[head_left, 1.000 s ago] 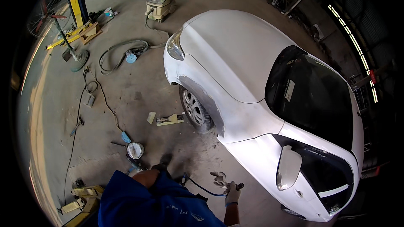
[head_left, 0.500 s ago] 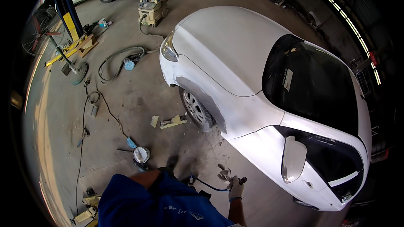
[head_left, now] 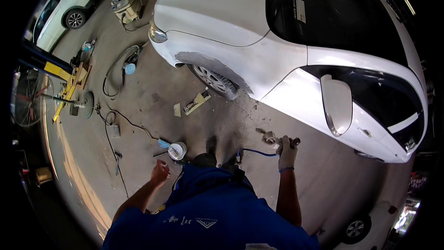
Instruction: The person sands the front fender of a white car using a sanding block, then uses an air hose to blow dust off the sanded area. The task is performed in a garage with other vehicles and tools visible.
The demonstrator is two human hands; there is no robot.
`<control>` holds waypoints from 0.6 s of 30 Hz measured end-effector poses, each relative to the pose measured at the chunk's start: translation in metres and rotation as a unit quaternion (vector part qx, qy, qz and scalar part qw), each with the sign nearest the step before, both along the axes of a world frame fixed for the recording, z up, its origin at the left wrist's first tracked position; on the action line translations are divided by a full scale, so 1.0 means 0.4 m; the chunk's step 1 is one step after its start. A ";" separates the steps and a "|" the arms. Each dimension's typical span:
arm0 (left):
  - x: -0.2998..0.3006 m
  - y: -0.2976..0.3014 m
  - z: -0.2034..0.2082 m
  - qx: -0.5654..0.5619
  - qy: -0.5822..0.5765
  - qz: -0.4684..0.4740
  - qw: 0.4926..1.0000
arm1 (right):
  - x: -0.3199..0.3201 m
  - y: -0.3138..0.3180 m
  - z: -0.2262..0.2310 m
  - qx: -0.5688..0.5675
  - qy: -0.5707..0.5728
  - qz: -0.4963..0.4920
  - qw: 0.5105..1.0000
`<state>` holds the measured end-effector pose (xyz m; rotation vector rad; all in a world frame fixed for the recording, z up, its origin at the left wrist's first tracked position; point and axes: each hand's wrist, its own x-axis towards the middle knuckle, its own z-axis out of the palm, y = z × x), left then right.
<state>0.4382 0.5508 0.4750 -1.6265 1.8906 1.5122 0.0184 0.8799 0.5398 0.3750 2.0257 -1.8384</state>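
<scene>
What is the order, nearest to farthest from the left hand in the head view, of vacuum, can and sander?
1. Can: ahead of the left hand, slightly right.
2. Sander: farther ahead, left side.
3. Vacuum: beyond the sander, upper left.

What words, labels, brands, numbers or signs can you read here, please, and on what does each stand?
None that I can quote; the markings are these:
Blue shirt: white lettering beside a triangular emblem, too blurred to read reliably.
Windshield, white sticker: fine print, too small to read.
Windshield, pale characters beside that sticker: too small and blurred to read.
</scene>
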 end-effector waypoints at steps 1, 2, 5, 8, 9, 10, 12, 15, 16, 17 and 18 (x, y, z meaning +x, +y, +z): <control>0.013 -0.018 -0.017 0.032 0.049 0.062 0.996 | -0.004 -0.027 0.041 0.005 0.015 0.005 1.000; -0.008 -0.038 -0.028 0.068 0.078 0.097 0.990 | -0.001 -0.045 0.074 0.013 0.031 0.000 0.999; -0.153 -0.093 -0.030 0.179 0.160 0.168 0.956 | 0.000 -0.070 0.146 -0.021 0.012 0.024 0.999; -0.372 -0.023 0.056 0.204 0.217 0.120 0.947 | 0.018 -0.077 0.238 -0.158 -0.035 0.046 0.986; -0.437 0.000 0.058 0.205 0.228 0.062 0.950 | 0.025 -0.078 0.267 -0.212 -0.054 0.055 0.974; -0.499 0.007 0.041 0.193 0.189 -0.066 0.961 | 0.030 -0.080 0.293 -0.227 -0.054 0.064 0.970; -0.643 0.106 0.139 0.166 0.215 -0.186 0.944 | 0.035 -0.073 0.326 -0.253 -0.050 0.073 0.964; -0.743 0.220 0.169 0.312 0.314 -0.218 0.870 | 0.028 -0.050 0.321 -0.214 -0.053 0.056 0.974; -0.758 0.242 0.150 0.340 0.322 -0.238 0.851 | 0.027 -0.041 0.313 -0.198 -0.057 0.044 0.977; -0.769 0.262 0.148 0.368 0.326 -0.258 0.832 | 0.030 -0.028 0.299 -0.179 -0.051 0.031 0.982; -0.778 0.285 0.147 0.397 0.318 -0.187 0.840 | 0.034 -0.015 0.283 -0.160 -0.045 0.018 0.986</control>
